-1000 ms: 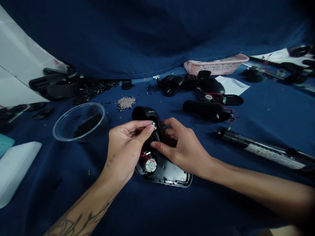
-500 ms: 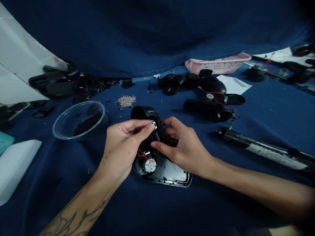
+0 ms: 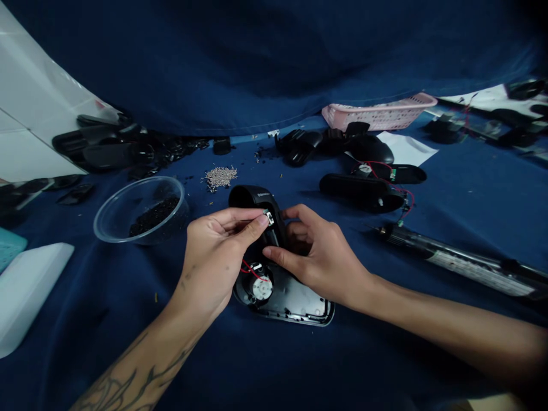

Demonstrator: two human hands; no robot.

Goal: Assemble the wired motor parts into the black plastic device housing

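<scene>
Between thumb and forefinger, my left hand [image 3: 220,245] pinches a small circuit board with a slide switch [image 3: 269,217]. My right hand [image 3: 319,251] grips the side of a black plastic housing [image 3: 257,197] with a curved top, its thumb across the near face. The switch board is held right against or just in front of that housing; I cannot tell whether they touch. Below both hands lies an open black shell [image 3: 295,299], with a round white-capped motor [image 3: 261,288] at its left end. Red wires [image 3: 252,269] run from the motor under my left hand.
A clear bowl of black bits [image 3: 154,220] stands left, near a pile of small screws [image 3: 220,178]. To the right lie an electric screwdriver [image 3: 454,260] and wired black shells [image 3: 359,191]. Behind are a pink basket [image 3: 381,116] and black parts [image 3: 107,148].
Almost nothing differs. The whole view has shifted very slightly, and both hands keep the same hold on the switch board and the housing.
</scene>
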